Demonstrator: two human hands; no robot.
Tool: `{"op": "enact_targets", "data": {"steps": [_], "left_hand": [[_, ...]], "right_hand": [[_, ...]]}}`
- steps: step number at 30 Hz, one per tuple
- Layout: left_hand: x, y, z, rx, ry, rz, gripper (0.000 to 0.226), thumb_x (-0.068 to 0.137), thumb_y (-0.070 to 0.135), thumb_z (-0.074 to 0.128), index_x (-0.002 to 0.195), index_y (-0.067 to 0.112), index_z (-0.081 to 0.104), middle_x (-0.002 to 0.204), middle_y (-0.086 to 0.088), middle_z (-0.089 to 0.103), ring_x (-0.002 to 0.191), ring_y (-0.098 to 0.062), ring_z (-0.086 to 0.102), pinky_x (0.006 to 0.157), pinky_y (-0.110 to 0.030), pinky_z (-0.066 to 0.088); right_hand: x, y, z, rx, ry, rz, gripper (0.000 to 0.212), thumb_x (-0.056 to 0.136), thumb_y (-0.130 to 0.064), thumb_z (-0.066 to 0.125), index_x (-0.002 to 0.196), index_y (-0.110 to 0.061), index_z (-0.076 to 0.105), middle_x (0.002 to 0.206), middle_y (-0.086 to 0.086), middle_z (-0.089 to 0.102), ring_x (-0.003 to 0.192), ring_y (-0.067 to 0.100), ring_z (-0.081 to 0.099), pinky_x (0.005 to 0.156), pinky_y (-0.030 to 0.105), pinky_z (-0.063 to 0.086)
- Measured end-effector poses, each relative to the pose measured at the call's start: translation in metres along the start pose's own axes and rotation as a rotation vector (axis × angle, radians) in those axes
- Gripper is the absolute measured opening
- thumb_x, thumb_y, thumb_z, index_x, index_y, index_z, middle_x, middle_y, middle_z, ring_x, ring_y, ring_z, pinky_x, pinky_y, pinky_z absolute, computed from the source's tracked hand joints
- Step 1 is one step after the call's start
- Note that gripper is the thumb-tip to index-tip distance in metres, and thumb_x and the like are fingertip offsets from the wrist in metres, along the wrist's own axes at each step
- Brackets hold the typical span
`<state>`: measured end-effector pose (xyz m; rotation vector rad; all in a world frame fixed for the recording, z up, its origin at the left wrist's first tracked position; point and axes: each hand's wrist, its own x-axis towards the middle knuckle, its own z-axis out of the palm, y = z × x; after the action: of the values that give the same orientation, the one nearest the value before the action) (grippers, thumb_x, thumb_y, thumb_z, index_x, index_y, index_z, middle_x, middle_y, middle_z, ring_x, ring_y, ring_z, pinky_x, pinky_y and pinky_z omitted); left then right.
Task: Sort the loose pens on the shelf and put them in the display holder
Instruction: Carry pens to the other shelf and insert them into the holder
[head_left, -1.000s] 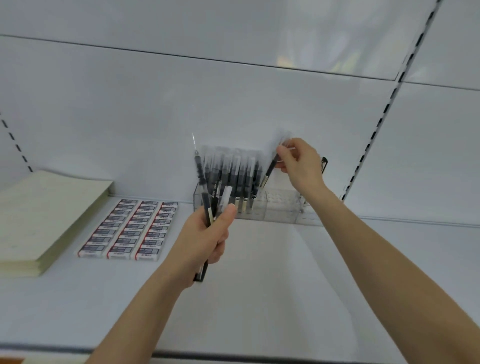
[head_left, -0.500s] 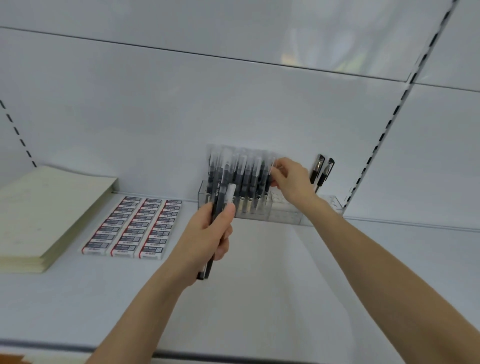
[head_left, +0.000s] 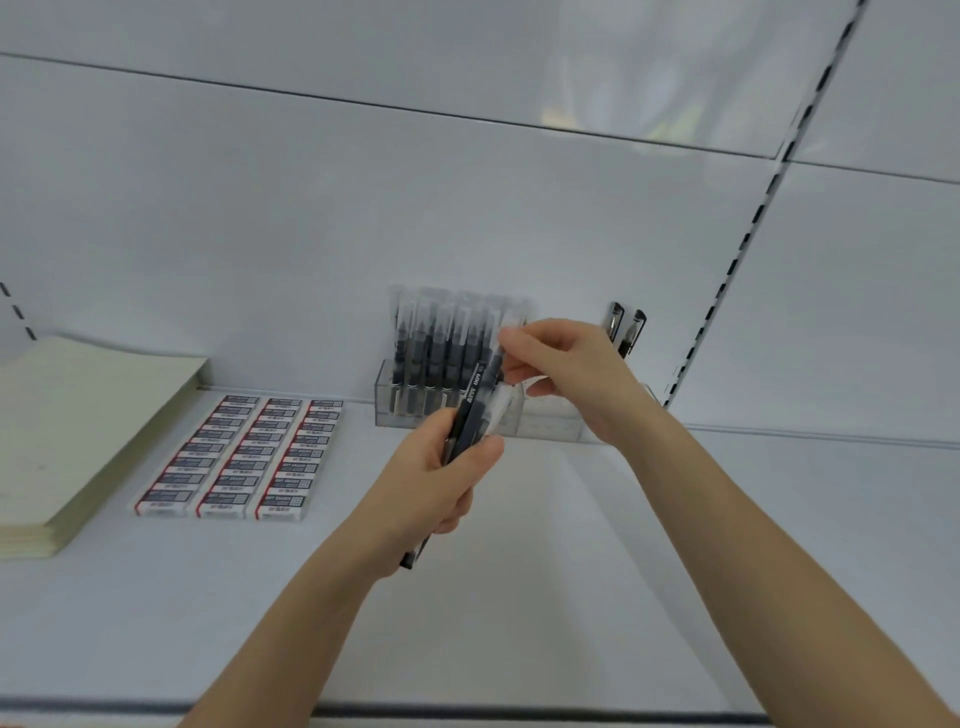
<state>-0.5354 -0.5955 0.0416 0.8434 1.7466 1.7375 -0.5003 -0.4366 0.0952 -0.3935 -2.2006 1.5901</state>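
Left hand (head_left: 441, 478) gripped the loose pens (head_left: 475, 402), shafts slanting up-right; right hand (head_left: 563, 371) pinched one's cap end, display holder (head_left: 550, 423) just behind, at the back edge of the shelf (head_left: 519, 597).

clear plastic holder (head_left: 545, 423), glossy white shelf (head_left: 519, 597)

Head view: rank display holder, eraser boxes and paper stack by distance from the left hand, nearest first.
1. display holder: just behind the left hand, whose grip is on a bunch of pens.
2. eraser boxes: off to the hand's left.
3. paper stack: far left, beyond the erasers.
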Motion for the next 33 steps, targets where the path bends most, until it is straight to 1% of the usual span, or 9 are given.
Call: {"op": "enact_targets", "data": {"steps": [3, 6, 10, 14, 18, 22, 26, 30, 33], "left_hand": [[0.0, 0.0, 0.002, 0.003, 0.01, -0.013, 0.023, 0.09, 0.024, 0.054, 0.077, 0.012, 0.04, 0.057, -0.001, 0.029, 0.036, -0.008, 0.024, 0.039, -0.02, 0.017], [0.0, -0.001, -0.004, -0.076, 0.113, -0.066, 0.021, 0.094, 0.028, 0.048, 0.087, 0.009, 0.045, 0.058, -0.001, 0.033, 0.036, -0.009, 0.023, 0.039, -0.019, 0.015], [-0.001, -0.003, -0.015, -0.231, 0.235, -0.133, 0.02, 0.097, 0.014, 0.037, 0.098, 0.005, 0.054, 0.059, -0.003, 0.044, 0.034, -0.008, 0.031, 0.035, -0.016, 0.022], [-0.004, -0.003, -0.016, -0.187, 0.28, -0.091, 0.016, 0.095, 0.006, 0.038, 0.098, 0.003, 0.053, 0.065, -0.004, 0.048, 0.038, -0.009, 0.036, 0.037, -0.019, 0.029], [-0.008, -0.004, -0.017, -0.131, 0.273, -0.03, 0.012, 0.095, 0.006, 0.044, 0.096, 0.004, 0.056, 0.069, -0.004, 0.06, 0.044, -0.008, 0.048, 0.041, -0.018, 0.042], [-0.01, -0.004, -0.017, -0.178, 0.262, -0.023, 0.008, 0.092, 0.01, 0.05, 0.094, 0.008, 0.058, 0.076, -0.002, 0.069, 0.053, -0.006, 0.061, 0.05, -0.018, 0.051], [-0.009, -0.002, -0.013, -0.22, 0.293, 0.0, 0.007, 0.09, 0.008, 0.054, 0.092, 0.006, 0.061, 0.075, -0.005, 0.062, 0.053, -0.005, 0.062, 0.052, -0.017, 0.053], [-0.004, -0.001, -0.008, -0.285, 0.289, 0.02, 0.007, 0.088, 0.007, 0.056, 0.089, 0.006, 0.063, 0.071, -0.005, 0.063, 0.054, -0.007, 0.064, 0.053, -0.019, 0.054], [0.003, -0.003, 0.0, -0.304, 0.259, 0.021, 0.007, 0.086, 0.006, 0.058, 0.086, 0.009, 0.064, 0.066, -0.002, 0.065, 0.056, -0.009, 0.066, 0.053, -0.02, 0.055]], "right_hand": [[0.001, -0.001, -0.002, 0.122, 0.035, 0.002, 0.012, 0.088, -0.021, 0.062, 0.079, -0.014, 0.064, 0.064, -0.005, 0.069, 0.059, 0.006, 0.067, 0.056, 0.018, 0.051], [0.007, -0.003, -0.014, 0.33, 0.269, -0.074, 0.01, 0.091, -0.018, 0.057, 0.085, -0.01, 0.056, 0.065, -0.001, 0.07, 0.058, 0.011, 0.069, 0.055, 0.02, 0.053], [0.018, 0.002, -0.018, 0.148, 0.489, -0.239, 0.011, 0.092, -0.017, 0.054, 0.083, -0.02, 0.05, 0.077, 0.003, 0.065, 0.059, 0.008, 0.068, 0.061, 0.023, 0.055], [0.029, 0.015, -0.006, -0.17, 0.407, -0.279, 0.008, 0.092, -0.021, 0.053, 0.086, -0.022, 0.05, 0.075, -0.004, 0.061, 0.066, 0.011, 0.067, 0.07, 0.032, 0.053], [0.035, 0.025, 0.002, -0.342, 0.294, -0.251, 0.006, 0.093, -0.023, 0.052, 0.091, -0.017, 0.05, 0.083, 0.007, 0.065, 0.081, 0.027, 0.066, 0.078, 0.041, 0.053], [0.037, 0.033, 0.01, -0.419, 0.22, -0.193, 0.008, 0.092, -0.02, 0.054, 0.086, -0.015, 0.054, 0.076, 0.006, 0.064, 0.078, 0.027, 0.066, 0.079, 0.04, 0.053], [0.038, 0.036, 0.007, -0.452, 0.177, -0.102, 0.012, 0.087, -0.025, 0.062, 0.089, -0.013, 0.061, 0.086, 0.01, 0.069, 0.084, 0.025, 0.066, 0.082, 0.038, 0.052], [0.009, 0.032, 0.0, -0.138, 0.209, -0.092, 0.015, 0.088, -0.026, 0.06, 0.078, -0.015, 0.065, 0.072, -0.002, 0.07, 0.066, 0.009, 0.067, 0.068, 0.024, 0.052], [-0.017, 0.024, 0.003, 0.015, 0.036, -0.043, 0.017, 0.086, -0.033, 0.061, 0.077, -0.02, 0.068, 0.074, -0.006, 0.071, 0.071, 0.005, 0.066, 0.068, 0.02, 0.053]]}}
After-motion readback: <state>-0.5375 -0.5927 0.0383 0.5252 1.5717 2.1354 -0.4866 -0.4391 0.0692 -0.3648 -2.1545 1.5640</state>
